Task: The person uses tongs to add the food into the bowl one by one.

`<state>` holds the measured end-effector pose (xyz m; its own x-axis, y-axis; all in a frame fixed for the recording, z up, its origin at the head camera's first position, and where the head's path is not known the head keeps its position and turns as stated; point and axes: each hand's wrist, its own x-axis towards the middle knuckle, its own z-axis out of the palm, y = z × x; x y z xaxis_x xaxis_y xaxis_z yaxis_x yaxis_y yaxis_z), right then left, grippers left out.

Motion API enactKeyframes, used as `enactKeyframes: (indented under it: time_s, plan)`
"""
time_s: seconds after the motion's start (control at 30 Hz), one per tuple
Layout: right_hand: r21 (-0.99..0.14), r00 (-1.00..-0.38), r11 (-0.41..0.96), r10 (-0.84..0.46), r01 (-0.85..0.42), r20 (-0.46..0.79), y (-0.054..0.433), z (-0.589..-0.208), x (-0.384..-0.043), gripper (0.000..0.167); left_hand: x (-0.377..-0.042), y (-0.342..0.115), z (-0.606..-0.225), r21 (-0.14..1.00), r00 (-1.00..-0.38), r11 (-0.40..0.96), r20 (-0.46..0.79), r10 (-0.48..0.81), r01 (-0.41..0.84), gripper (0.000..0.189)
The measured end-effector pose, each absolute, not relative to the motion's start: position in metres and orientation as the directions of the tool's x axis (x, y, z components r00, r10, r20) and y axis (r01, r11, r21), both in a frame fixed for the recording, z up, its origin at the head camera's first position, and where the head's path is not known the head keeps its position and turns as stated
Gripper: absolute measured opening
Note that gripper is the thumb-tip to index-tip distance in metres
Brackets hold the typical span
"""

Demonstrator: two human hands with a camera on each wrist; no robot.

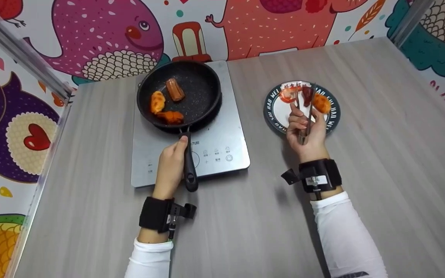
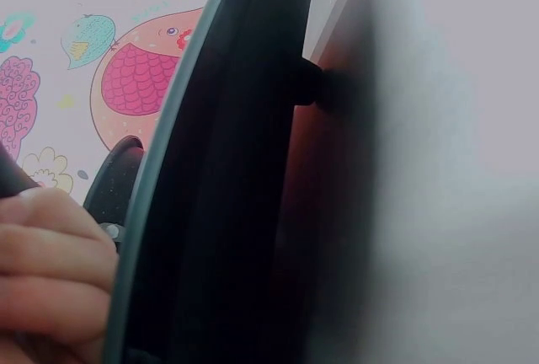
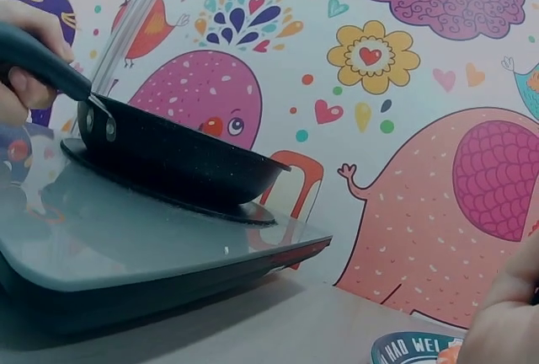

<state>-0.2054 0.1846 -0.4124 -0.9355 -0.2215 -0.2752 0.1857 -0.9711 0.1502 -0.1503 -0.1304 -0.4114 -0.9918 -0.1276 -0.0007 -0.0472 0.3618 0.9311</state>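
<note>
My left hand [image 1: 171, 164] grips the black handle [image 1: 190, 166] of a frying pan [image 1: 201, 88]. In the pan lie a scored sausage [image 1: 175, 89], a yellow-orange piece of food [image 1: 157, 102] and a reddish-orange piece [image 1: 170, 117]. Over on the right, my right hand [image 1: 316, 135] holds metal tongs [image 1: 309, 116] above a dark-rimmed plate [image 1: 270, 112]. A dark red piece [image 1: 306, 95] shows between the tong arms; whether they pinch it I cannot tell. Beside it on the plate are an orange piece [image 1: 321, 103] and a red-and-white piece [image 1: 287, 95].
The pan sits on a silver induction cooker [image 1: 222, 135] with touch controls along its front. Cooker and plate stand apart on a grey wood-grain table [image 1: 230, 224]. Cartoon-printed walls [image 1: 191, 23] close off the back and left, with a metal post [image 1: 25, 46] at the left.
</note>
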Motion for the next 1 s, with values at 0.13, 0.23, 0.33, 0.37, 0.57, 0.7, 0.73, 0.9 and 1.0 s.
enactKeyframes:
  time_s: [0.13, 0.23, 0.33, 0.37, 0.57, 0.7, 0.73, 0.9, 1.0]
  plan:
    - [0.165, -0.932, -0.971, -0.217, 0.174, -0.289, 0.188, -0.412, -0.206, 0.042, -0.152, -0.130, -0.411, 0.930, -0.992, 0.364, 0.004, -0.124, -0.041, 0.051]
    - [0.167, -0.931, -0.969, -0.225, 0.183, -0.287, 0.188, -0.411, -0.206, 0.042, -0.152, -0.130, -0.411, 0.932, -0.992, 0.359, 0.003, -0.126, -0.042, 0.051]
    - [0.177, -0.931, -0.964, -0.240, 0.196, -0.275, 0.189, -0.411, -0.207, 0.043, -0.152, -0.130, -0.412, 0.935, -0.992, 0.353, 0.000, -0.124, -0.044, 0.051]
    - [0.182, -0.931, -0.963, -0.244, 0.199, -0.272, 0.189, -0.411, -0.206, 0.042, -0.152, -0.130, -0.412, 0.934, -0.992, 0.353, 0.001, -0.125, -0.044, 0.051]
    - [0.164, -0.923, -0.962, -0.259, 0.219, -0.283, 0.186, -0.411, -0.208, 0.038, -0.147, -0.128, -0.403, 0.925, -0.992, 0.377, 0.000, -0.128, -0.049, 0.048]
    - [0.153, -0.921, -0.965, -0.250, 0.212, -0.298, 0.184, -0.410, -0.208, 0.037, -0.150, -0.131, -0.412, 0.915, -0.991, 0.400, 0.013, -0.132, -0.042, 0.051]
    - [0.149, -0.922, -0.967, -0.242, 0.205, -0.303, 0.184, -0.410, -0.208, 0.037, -0.150, -0.131, -0.412, 0.916, -0.991, 0.399, 0.013, -0.133, -0.041, 0.051]
    - [0.142, -0.916, -0.975, -0.211, 0.171, -0.342, 0.185, -0.408, -0.206, 0.036, -0.151, -0.130, -0.413, 0.918, -0.990, 0.395, 0.012, -0.140, -0.045, 0.051]
    - [0.148, -0.909, -0.976, -0.204, 0.160, -0.362, 0.185, -0.406, -0.205, 0.035, -0.151, -0.130, -0.413, 0.920, -0.990, 0.389, 0.015, -0.140, -0.041, 0.051]
